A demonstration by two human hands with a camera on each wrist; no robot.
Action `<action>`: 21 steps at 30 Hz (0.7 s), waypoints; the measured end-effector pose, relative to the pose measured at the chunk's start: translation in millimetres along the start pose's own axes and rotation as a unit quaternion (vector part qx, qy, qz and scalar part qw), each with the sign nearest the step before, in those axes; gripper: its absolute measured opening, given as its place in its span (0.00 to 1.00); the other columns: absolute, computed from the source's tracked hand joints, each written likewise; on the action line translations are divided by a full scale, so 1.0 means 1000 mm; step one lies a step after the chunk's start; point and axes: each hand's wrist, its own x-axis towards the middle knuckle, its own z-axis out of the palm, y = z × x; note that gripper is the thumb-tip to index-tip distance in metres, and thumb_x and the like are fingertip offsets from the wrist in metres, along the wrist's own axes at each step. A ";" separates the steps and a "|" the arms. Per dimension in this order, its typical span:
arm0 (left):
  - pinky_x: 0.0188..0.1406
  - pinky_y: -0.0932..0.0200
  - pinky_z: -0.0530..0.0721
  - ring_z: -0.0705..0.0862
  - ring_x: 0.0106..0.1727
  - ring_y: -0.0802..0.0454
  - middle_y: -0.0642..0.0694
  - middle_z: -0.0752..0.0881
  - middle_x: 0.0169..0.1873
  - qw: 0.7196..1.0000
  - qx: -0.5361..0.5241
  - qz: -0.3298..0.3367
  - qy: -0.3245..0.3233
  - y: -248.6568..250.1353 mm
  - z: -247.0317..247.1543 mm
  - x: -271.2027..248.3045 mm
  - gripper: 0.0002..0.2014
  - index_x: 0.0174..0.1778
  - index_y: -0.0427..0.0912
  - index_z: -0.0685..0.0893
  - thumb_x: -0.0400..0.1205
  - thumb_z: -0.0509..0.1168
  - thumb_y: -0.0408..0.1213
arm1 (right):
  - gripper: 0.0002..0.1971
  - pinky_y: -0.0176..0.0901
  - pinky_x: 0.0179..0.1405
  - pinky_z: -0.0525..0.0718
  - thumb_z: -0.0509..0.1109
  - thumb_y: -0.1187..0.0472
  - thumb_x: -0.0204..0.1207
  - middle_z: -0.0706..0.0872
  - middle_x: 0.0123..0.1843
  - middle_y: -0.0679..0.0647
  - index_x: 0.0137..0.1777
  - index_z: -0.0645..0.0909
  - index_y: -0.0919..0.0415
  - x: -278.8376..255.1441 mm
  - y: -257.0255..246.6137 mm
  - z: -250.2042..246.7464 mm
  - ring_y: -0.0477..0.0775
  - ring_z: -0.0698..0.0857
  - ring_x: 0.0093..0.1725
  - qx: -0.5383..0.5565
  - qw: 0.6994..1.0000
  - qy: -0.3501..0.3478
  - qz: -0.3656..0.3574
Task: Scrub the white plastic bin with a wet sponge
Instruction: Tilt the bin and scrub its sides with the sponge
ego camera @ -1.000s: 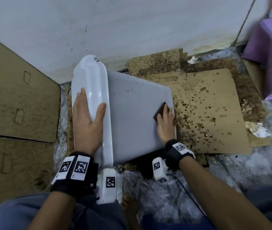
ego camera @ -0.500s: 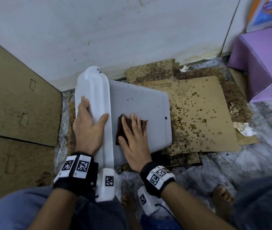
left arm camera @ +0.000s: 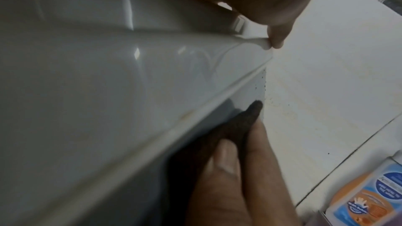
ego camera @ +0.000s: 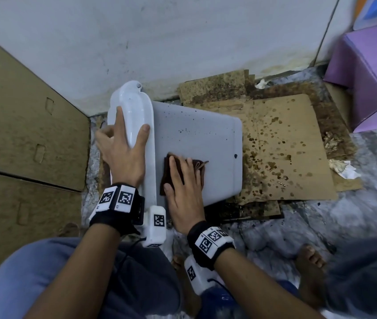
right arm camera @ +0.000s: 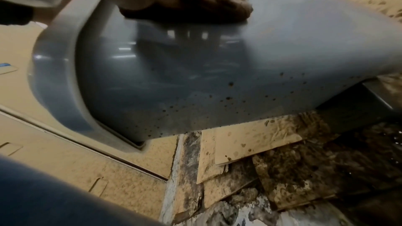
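White bin (ego camera: 196, 134) lies on its side on the floor, base toward the right, rim end toward the left, close to the wall (ego camera: 160, 42). Its upward-facing side is speckled with small dark spots, thickest near the far edge; one larger dark dot sits near the base edge.

Left hand (ego camera: 123, 153) rests on the rounded rim of the bin. Thumb lies along the near side of the rim, index finger stretches straight along the top, the other fingers curl down over the far side; in the left wrist view a fingertip hooks the rim's thin lip. The hand grips the rim.

Right hand (ego camera: 184, 187) lies flat on a dark brown sponge (ego camera: 173, 178), fingers straight and close together, pressing it against the bin's upper side just beside the rim. Sponge sticks out past the fingertips and on the thumb side; a frayed bit shows at its far corner. In the right wrist view the sponge (right arm camera: 195, 11) is squashed under the palm, touching the grey-white surface.

Under and to the right of the bin: sheets of cardboard (ego camera: 286, 153), spattered with brown drops, darker and soaked toward the wall. Crumpled paper scraps (ego camera: 341, 168) at the cardboard's right edge. Purple box (ego camera: 371, 72) far right. Large brown cardboard panels (ego camera: 21, 134) on the left. Bare feet on marbled floor (ego camera: 355, 215) near the bottom.
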 end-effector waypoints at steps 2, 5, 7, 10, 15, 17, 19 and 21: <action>0.82 0.50 0.61 0.62 0.80 0.46 0.43 0.61 0.77 1.000 -0.025 0.008 -0.009 -0.002 0.000 0.002 0.36 0.84 0.53 0.65 0.80 0.63 0.60 | 0.30 0.59 0.83 0.37 0.46 0.51 0.86 0.41 0.88 0.51 0.85 0.40 0.47 0.005 0.001 0.002 0.51 0.37 0.86 -0.005 1.000 -0.006 -0.009; 0.85 0.57 0.53 0.53 0.86 0.55 0.49 0.56 0.87 0.999 -0.032 0.016 -0.037 0.000 0.001 0.001 0.34 0.86 0.52 0.60 0.85 0.63 0.54 | 0.30 0.60 0.83 0.35 0.46 0.50 0.85 0.38 0.87 0.52 0.85 0.38 0.48 0.024 -0.004 -0.002 0.54 0.36 0.86 -0.015 1.000 0.009 -0.025; 0.84 0.59 0.53 0.55 0.86 0.58 0.51 0.59 0.86 0.998 -0.039 0.017 -0.037 0.001 0.002 0.000 0.34 0.86 0.50 0.59 0.85 0.63 0.52 | 0.30 0.62 0.83 0.37 0.45 0.49 0.85 0.40 0.87 0.53 0.85 0.41 0.50 0.047 -0.008 -0.008 0.55 0.37 0.86 -0.022 0.999 0.018 -0.043; 0.85 0.57 0.56 0.58 0.85 0.59 0.52 0.63 0.85 0.998 -0.049 0.020 -0.025 0.001 0.002 0.000 0.34 0.86 0.49 0.61 0.85 0.64 0.52 | 0.30 0.65 0.82 0.39 0.46 0.48 0.85 0.44 0.88 0.54 0.86 0.46 0.51 0.086 -0.009 -0.020 0.57 0.40 0.86 -0.051 0.995 0.034 -0.073; 0.84 0.55 0.58 0.59 0.85 0.58 0.52 0.63 0.84 0.998 -0.043 0.025 -0.022 -0.002 0.005 0.002 0.34 0.86 0.50 0.61 0.84 0.63 0.54 | 0.29 0.71 0.80 0.40 0.47 0.46 0.85 0.43 0.88 0.55 0.85 0.50 0.47 0.130 -0.003 -0.035 0.60 0.38 0.86 -0.050 0.994 0.042 -0.085; 0.84 0.54 0.58 0.59 0.85 0.58 0.52 0.63 0.85 0.999 -0.038 0.030 -0.023 -0.001 0.006 0.003 0.34 0.86 0.50 0.61 0.84 0.63 0.54 | 0.28 0.71 0.80 0.39 0.47 0.46 0.86 0.43 0.88 0.55 0.85 0.50 0.47 0.129 -0.005 -0.035 0.60 0.38 0.86 -0.034 0.995 0.053 -0.072; 0.84 0.52 0.58 0.59 0.85 0.56 0.50 0.63 0.84 0.999 -0.029 0.038 -0.021 0.000 0.007 0.004 0.34 0.86 0.49 0.61 0.85 0.63 0.53 | 0.28 0.70 0.81 0.38 0.47 0.47 0.86 0.43 0.88 0.54 0.85 0.49 0.48 0.117 -0.006 -0.030 0.58 0.38 0.86 -0.019 0.997 0.058 -0.056; 0.84 0.50 0.58 0.59 0.85 0.54 0.48 0.64 0.84 0.999 -0.021 0.041 -0.020 0.001 0.008 0.005 0.34 0.86 0.48 0.61 0.85 0.63 0.53 | 0.29 0.70 0.81 0.37 0.45 0.47 0.85 0.43 0.88 0.52 0.85 0.47 0.47 0.101 -0.006 -0.024 0.56 0.38 0.86 0.009 0.998 0.051 -0.042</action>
